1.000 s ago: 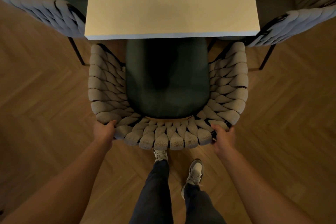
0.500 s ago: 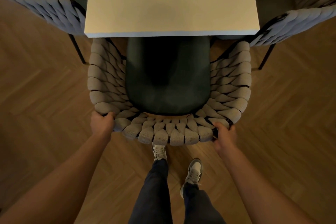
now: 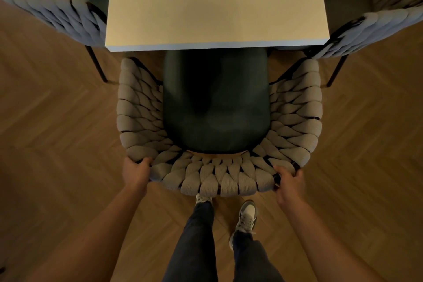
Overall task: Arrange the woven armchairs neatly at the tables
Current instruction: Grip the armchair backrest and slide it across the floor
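Head view: woven armchair (image 3: 219, 181) facing the table (image 3: 216, 4), front of its dark seat tucked under the near edge. Left hand (image 3: 136, 173) and right hand (image 3: 289, 179) gripping the back rim at either corner, fingers curled over the weave.

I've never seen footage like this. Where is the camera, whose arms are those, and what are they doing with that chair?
There is no machine here: a person wears a wide-angle camera on the head, so you look forward and down along their own arms, with their legs and sneakers below. The left hand and the right hand each grip the curved back rim of a woven armchair with a dark green seat. Its front sits just under the edge of a pale table, whose visible top is bare. Two more woven chairs, one at the left side of the table and one at the right, stand partly in view. The floor is herringbone wood.
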`<state>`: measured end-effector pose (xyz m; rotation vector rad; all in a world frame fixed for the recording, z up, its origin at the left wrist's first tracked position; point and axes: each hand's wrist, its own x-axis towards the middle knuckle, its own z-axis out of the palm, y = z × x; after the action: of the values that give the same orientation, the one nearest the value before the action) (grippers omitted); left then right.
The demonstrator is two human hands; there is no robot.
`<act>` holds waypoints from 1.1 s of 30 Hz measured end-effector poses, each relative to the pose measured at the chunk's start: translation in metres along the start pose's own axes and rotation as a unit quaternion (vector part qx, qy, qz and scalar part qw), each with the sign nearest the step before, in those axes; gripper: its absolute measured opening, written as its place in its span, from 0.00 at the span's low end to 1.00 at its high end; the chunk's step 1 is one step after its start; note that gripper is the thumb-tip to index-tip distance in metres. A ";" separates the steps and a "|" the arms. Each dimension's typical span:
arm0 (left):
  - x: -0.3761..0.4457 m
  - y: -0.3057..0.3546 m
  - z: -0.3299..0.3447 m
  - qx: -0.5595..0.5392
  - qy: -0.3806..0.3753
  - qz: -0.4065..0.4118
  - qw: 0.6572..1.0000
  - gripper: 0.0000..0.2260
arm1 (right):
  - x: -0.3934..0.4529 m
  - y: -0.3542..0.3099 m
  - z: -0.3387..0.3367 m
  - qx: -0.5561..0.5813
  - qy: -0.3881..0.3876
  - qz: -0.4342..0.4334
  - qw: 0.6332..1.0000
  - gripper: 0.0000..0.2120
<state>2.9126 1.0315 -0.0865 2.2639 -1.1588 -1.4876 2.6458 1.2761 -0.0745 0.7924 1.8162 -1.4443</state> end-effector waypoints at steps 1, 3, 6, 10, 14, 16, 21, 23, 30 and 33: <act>-0.001 -0.001 0.000 0.000 0.000 0.001 1.000 0.21 | -0.001 0.001 -0.001 0.002 -0.003 -0.002 1.000 0.21; -0.002 0.002 0.001 0.003 0.003 0.001 1.000 0.20 | -0.001 0.002 -0.002 -0.004 -0.003 -0.004 1.000 0.19; 0.001 0.004 0.001 0.005 0.007 0.000 1.000 0.20 | -0.001 0.002 0.000 -0.010 0.000 -0.003 1.000 0.21; 0.002 0.004 0.000 0.007 0.012 -0.001 1.000 0.20 | -0.001 0.002 0.001 0.000 -0.009 -0.005 1.000 0.21; 0.001 0.007 0.002 0.013 0.012 0.002 1.000 0.19 | 0.003 0.001 0.002 0.000 -0.010 -0.003 1.000 0.19; 0.001 0.009 0.003 0.015 0.004 0.007 1.000 0.19 | 0.005 -0.003 0.004 -0.002 -0.012 -0.007 1.000 0.19; 0.006 0.015 0.003 0.005 0.000 0.004 1.000 0.19 | 0.009 -0.008 0.011 -0.001 -0.018 -0.007 1.000 0.18; 0.008 0.018 0.003 0.005 -0.001 0.004 1.000 0.19 | 0.010 -0.009 0.014 -0.002 -0.017 -0.006 1.000 0.18; 0.020 0.032 0.001 0.008 0.001 0.006 1.000 0.20 | 0.012 -0.015 0.031 0.009 -0.024 0.003 1.000 0.18; 0.027 0.039 -0.002 0.004 -0.003 0.007 1.000 0.20 | 0.012 -0.019 0.042 0.017 -0.028 0.004 0.999 0.20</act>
<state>2.9001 0.9857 -0.0829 2.2535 -1.1829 -1.4891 2.6295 1.2323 -0.0800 0.7671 1.7485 -1.4803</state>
